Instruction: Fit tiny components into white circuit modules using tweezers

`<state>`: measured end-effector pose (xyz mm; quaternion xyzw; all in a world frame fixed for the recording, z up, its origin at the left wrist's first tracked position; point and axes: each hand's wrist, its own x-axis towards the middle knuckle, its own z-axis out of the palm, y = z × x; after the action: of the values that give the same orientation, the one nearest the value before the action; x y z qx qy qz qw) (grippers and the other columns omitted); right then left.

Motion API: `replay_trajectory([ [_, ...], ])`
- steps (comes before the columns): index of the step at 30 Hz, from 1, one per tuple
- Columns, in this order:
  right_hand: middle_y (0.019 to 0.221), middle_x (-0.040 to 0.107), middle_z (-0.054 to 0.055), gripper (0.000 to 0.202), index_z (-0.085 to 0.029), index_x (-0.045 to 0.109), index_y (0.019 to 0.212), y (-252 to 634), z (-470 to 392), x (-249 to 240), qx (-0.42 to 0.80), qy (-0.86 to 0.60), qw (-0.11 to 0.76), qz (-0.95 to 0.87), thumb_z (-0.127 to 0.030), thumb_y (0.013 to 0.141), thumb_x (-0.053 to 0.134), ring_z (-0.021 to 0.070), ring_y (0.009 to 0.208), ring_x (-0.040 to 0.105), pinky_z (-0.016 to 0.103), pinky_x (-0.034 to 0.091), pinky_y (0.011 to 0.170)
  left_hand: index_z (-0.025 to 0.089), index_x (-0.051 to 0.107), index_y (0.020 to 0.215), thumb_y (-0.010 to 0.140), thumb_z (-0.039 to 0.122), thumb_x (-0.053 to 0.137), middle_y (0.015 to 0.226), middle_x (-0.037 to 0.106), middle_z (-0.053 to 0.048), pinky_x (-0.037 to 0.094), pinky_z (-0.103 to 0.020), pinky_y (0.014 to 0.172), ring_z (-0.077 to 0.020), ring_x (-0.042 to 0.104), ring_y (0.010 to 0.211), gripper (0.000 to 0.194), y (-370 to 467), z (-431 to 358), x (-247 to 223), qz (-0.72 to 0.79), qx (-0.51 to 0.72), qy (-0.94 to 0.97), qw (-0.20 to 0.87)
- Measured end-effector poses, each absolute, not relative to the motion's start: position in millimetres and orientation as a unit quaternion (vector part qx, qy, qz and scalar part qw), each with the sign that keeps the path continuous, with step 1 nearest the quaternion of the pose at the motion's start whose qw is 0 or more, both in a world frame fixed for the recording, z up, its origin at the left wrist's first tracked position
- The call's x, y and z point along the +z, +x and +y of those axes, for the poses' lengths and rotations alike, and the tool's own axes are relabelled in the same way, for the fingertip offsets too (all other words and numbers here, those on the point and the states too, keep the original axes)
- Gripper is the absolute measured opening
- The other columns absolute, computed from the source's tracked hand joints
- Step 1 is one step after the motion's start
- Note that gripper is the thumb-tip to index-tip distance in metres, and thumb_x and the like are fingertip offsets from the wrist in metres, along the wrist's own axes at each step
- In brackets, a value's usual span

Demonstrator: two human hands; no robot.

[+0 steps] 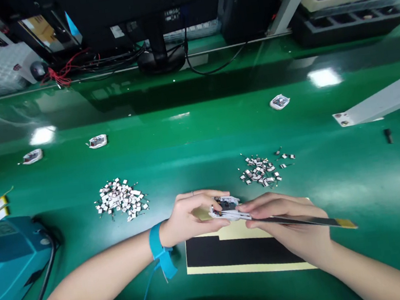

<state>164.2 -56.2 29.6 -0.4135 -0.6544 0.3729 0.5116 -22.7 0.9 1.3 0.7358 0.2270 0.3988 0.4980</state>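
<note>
My left hand (195, 214) grips a small white plastic housing (235, 215) by its left side, thumb below and fingers above. Dark electronic parts show inside it. My right hand (285, 212) meets the housing's right edge with its fingertips. A thin dark strip (305, 220) with a yellow end passes through that hand and sticks out to the right. Below both hands lies a black sheet (232, 253) with pale yellow borders, partly covered by them. A blue wrist strap (158, 246) with a cord is on my left wrist.
Two piles of small wired parts, the left pile (121, 199) and the right pile (260, 170), lie beyond my hands. Several similar housings, one being a white housing (279, 102), sit farther back. A teal machine (12, 263) stands left; a grey metal bar (388, 95) juts in right.
</note>
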Motion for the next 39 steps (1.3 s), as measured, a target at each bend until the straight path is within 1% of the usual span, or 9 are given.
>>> replay_trajectory([
  [7,0.084,0.066,0.003,0.031,-0.019,0.063,0.082,163.7,-54.7,26.1,0.364,-0.399,0.522,-0.660,0.002,0.060,0.067,0.0149,0.074,0.064,0.026,0.054,0.065,0.012,0.057,0.071,0.059,0.017,0.071,0.092,0.066,-0.016,0.054,-0.026,0.066,-0.0203,0.064,0.082,0.019,-23.0,0.6,1.1,0.227,0.404,0.733,0.498],
  [16,0.087,0.066,0.004,0.035,-0.020,0.063,0.086,164.1,-57.3,26.0,0.362,-0.380,0.526,-0.669,0.006,0.061,0.064,0.0155,0.076,0.064,0.027,0.055,0.066,0.012,0.056,0.072,0.060,0.016,0.071,0.095,0.065,-0.016,0.053,-0.025,0.067,-0.0197,0.064,0.083,0.019,-22.8,0.4,-1.2,0.211,0.421,0.739,0.482],
  [23,0.087,0.066,0.002,0.038,-0.022,0.063,0.087,165.3,-57.3,22.4,0.393,-0.373,0.524,-0.657,0.006,0.061,0.064,0.0157,0.077,0.063,0.029,0.054,0.068,0.013,0.054,0.088,0.059,0.013,0.070,0.099,0.063,-0.015,0.054,-0.025,0.066,-0.0196,0.063,0.087,0.033,-23.6,-2.0,-2.0,0.213,0.416,0.724,0.507],
  [28,0.088,0.065,0.001,0.038,-0.023,0.063,0.087,165.3,-58.2,21.5,0.400,-0.373,0.526,-0.651,0.006,0.062,0.063,0.0160,0.078,0.063,0.029,0.054,0.069,0.013,0.054,0.087,0.059,0.013,0.070,0.100,0.063,-0.015,0.054,-0.026,0.069,-0.0198,0.062,0.089,0.032,-24.7,-2.7,-4.2,0.210,0.418,0.728,0.502],
  [39,0.088,0.065,0.003,0.039,-0.022,0.063,0.086,165.3,-58.5,20.0,0.388,-0.362,0.528,-0.663,0.008,0.062,0.062,0.0165,0.077,0.063,0.031,0.055,0.068,0.014,0.051,0.086,0.058,0.012,0.071,0.100,0.063,-0.013,0.054,-0.024,0.070,-0.0192,0.062,0.090,0.034,-24.0,-3.2,-3.0,0.196,0.435,0.727,0.493],
])
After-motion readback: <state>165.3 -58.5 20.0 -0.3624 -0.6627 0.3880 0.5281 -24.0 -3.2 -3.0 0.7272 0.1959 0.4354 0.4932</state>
